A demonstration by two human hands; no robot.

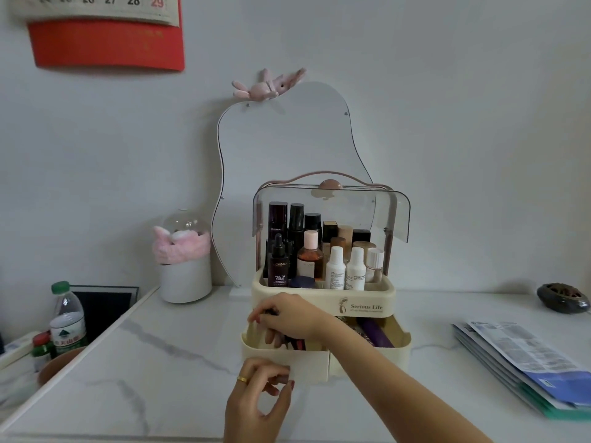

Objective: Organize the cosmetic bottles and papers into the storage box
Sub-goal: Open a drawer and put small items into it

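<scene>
1. White marble-veined tabletop [179, 353] against a pale wall; your cream plastic storage box with a clear flip-up lid [323, 302] stands at the centre back, lid raised, so the upper tray is reachable.
2. Upper tray is packed: assorted dark, amber and white cosmetic bottles [313, 251] stand upright in close rows, tall ones behind, short ones in front, so labels stay readable.
3. Lower cream drawer [307, 362] is pulled out toward you, exposing its left compartment and a purple tube [377, 334] lying in the right one.
4. Your left hand [259, 394] pinches the drawer's front edge at its left end, fingers curled. Judgement: it steadies the drawer against sliding.
5. Your right hand [284, 318] reaches across into the left compartment, fingers curled downward around a small dark item; what it is, I cannot tell.
6. Stack of printed papers and blue-green folders [524, 362] lies at the right, well apart from the box, not yet stored.
7. Judgement: bottles look nearly done; papers remain.
</scene>
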